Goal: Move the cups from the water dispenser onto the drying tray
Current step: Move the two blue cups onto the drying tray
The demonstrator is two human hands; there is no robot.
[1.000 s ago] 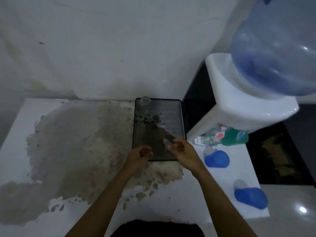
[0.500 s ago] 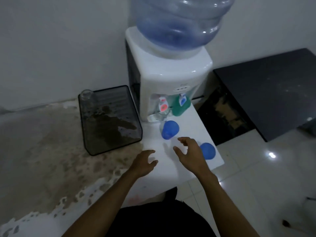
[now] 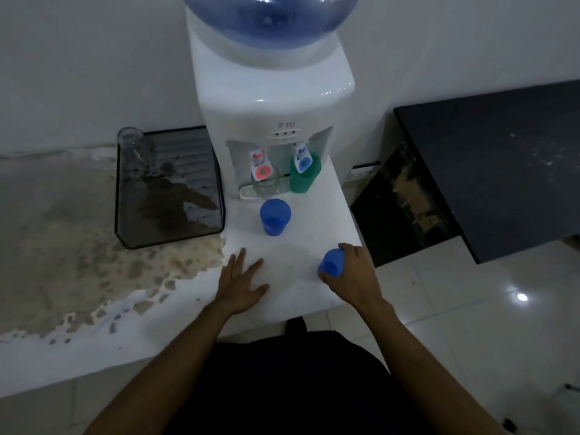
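Observation:
The white water dispenser (image 3: 270,102) stands on the white counter. Under its red tap sits a clear glass (image 3: 265,183); under the blue tap stands a green cup (image 3: 305,178). A blue cup (image 3: 275,216) stands upside down in front of them. My right hand (image 3: 353,274) is closed around a second blue cup (image 3: 332,262) near the counter's right edge. My left hand (image 3: 241,282) lies flat on the counter, fingers spread. The dark drying tray (image 3: 125,215) sits left of the dispenser, with one clear glass (image 3: 131,146) in its far left corner.
The counter (image 3: 301,233) ends just right of my right hand, with a tiled floor (image 3: 470,309) below. A black table (image 3: 502,158) stands at the right. A brown worn patch (image 3: 78,246) covers the counter at the left. The wall is close behind.
The view has swung from the tray to the dispenser. My right hand has closed on the near blue cup, and my left hand has come down flat on the counter.

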